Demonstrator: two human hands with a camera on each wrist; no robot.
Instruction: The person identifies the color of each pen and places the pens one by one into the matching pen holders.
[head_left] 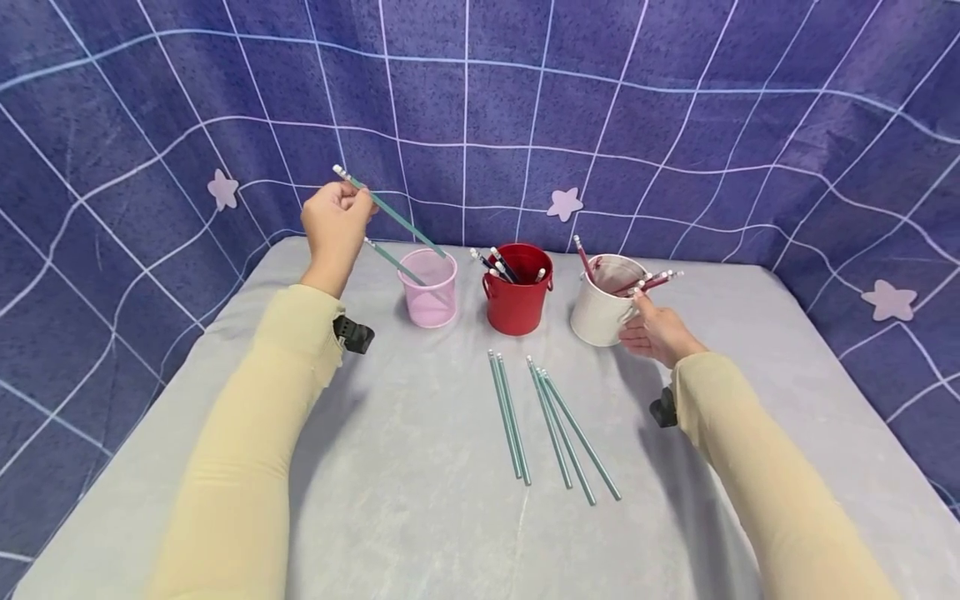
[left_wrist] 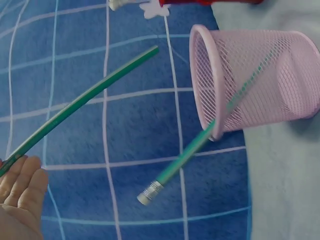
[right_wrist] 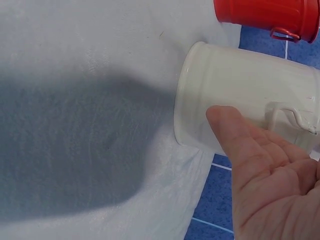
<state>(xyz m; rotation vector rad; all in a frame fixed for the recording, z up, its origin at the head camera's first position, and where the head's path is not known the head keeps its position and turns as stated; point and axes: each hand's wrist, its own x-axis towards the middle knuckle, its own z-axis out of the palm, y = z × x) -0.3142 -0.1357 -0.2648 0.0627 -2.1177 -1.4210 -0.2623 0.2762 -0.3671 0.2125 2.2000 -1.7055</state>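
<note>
My left hand point(head_left: 339, 223) pinches a green pencil point(head_left: 408, 225) near its eraser end, slanting down toward the pink mesh cup point(head_left: 429, 310). The lower end of that pencil is by the cup's rim in the head view; in the left wrist view it is apart from the cup. Another green pencil point(left_wrist: 182, 157) leans inside the cup, eraser end out. My right hand point(head_left: 656, 332) is at the side of a white bucket point(head_left: 592, 315), below its rim, fingers mostly extended. Whether it presses on the bucket is unclear. Several dark red pencils point(head_left: 583, 257) stand in the white bucket.
Between the two containers stands a red bucket point(head_left: 513, 308) holding several dark pencils point(head_left: 504, 265). Several green pencils point(head_left: 555, 429) lie on the grey cloth-covered surface point(head_left: 420, 467) in front. A blue gridded curtain point(head_left: 480, 108) with star shapes rises behind and at the sides.
</note>
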